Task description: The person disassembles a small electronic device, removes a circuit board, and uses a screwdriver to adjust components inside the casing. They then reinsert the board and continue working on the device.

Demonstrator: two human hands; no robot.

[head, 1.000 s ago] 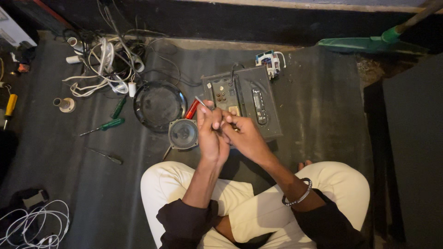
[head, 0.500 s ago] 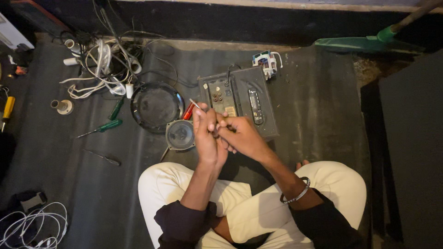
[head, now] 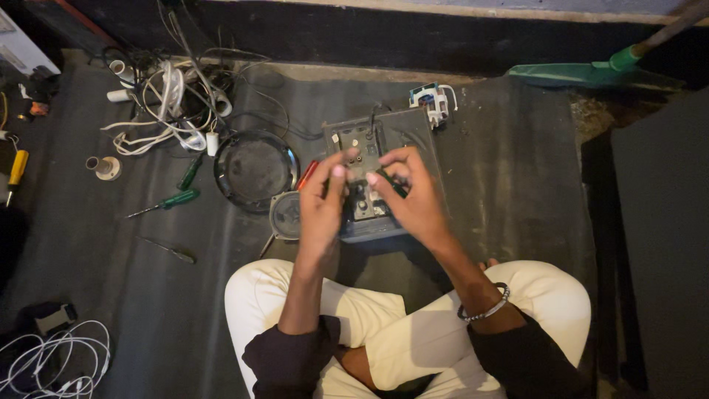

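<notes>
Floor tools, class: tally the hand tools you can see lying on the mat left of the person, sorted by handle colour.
Green-handled screwdrivers: 2
Yellow-handled screwdriver: 1
Red-handled tool, partly hidden beside the round black dish: 1
Dark thin tool: 1
Total: 5

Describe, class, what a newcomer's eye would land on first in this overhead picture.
The eye goes to the centre, where the left hand and right hand meet over an opened dark electronic box on the floor mat. Left of it lie a round black dish and a green-handled screwdriver, with tangled white cables beyond.
</notes>
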